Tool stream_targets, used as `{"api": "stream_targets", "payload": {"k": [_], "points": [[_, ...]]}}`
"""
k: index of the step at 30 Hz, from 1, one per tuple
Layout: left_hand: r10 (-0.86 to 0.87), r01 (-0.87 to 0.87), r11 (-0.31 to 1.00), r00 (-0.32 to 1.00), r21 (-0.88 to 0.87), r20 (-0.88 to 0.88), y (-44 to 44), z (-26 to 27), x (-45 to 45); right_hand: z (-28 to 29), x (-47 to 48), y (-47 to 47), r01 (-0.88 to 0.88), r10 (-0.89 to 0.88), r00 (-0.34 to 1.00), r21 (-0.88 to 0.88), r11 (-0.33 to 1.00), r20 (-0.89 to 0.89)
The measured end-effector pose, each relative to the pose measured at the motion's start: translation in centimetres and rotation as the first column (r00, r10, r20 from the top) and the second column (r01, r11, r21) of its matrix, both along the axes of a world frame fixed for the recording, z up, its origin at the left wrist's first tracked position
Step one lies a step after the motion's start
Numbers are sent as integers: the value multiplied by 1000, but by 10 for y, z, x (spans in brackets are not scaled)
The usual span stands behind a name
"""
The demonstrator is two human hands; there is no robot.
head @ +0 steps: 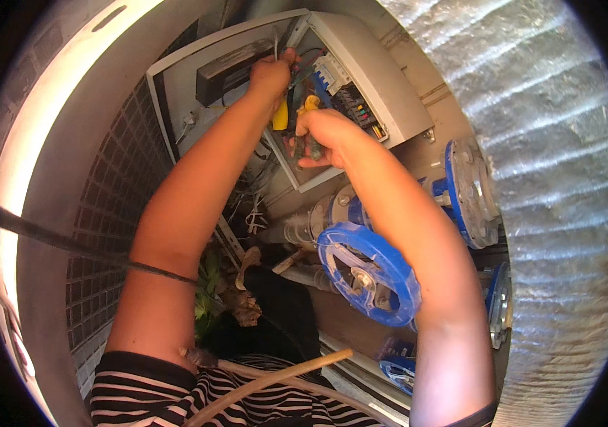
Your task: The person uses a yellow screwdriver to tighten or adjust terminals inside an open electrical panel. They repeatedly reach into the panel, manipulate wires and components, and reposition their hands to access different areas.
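My left hand (273,74) reaches into an open grey metal electrical box (360,64), fingers closed around a yellow-handled tool (280,115). A thin metal shaft (276,42) shows above that fist. Lower in the box, my right hand (321,136) is curled around a tool with a yellow part and dark greenish handles (309,104); its exact kind is hard to tell. Beside the hands are a row of circuit breakers (330,73) with blue levers and a dark terminal block (354,104). Thin wires (312,52) run near the left fingertips.
A blue valve handwheel (368,275) sits under my right forearm, with blue-flanged pipes (469,195) beyond it. Wrapped silvery ducting (560,160) curves along the right. A black cable (69,240) crosses at left. A wooden stick (277,381) lies across near my body.
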State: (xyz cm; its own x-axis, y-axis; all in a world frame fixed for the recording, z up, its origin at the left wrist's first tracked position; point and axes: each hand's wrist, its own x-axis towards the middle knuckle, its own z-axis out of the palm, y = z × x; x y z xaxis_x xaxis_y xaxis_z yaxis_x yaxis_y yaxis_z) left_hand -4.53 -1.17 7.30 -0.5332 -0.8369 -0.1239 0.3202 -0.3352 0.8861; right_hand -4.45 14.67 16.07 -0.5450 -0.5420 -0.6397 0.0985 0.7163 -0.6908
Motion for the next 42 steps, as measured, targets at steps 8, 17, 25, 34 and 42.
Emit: {"api": "stream_targets", "payload": {"k": [8, 17, 25, 34, 42], "points": [[3, 7, 994, 996, 112, -89, 6, 4, -3, -3, -11, -9, 98, -95, 992, -29, 995, 86], [43, -19, 994, 973, 108, -227, -4, -9, -11, 5, 0, -2, 29, -27, 999, -42, 999, 38], [44, -22, 995, 973, 97, -227, -4, -7, -16, 13, 0, 2, 8, -7, 1000, -46, 999, 25], [60, -31, 990, 976, 135, -211, -2, -6, -15, 14, -12, 1, 116, -103, 986, -97, 989, 129], [65, -23, 987, 962, 158, -265, 2, -2, -12, 5, -27, 1, 43, 23, 969, -256, 966, 246]]}}
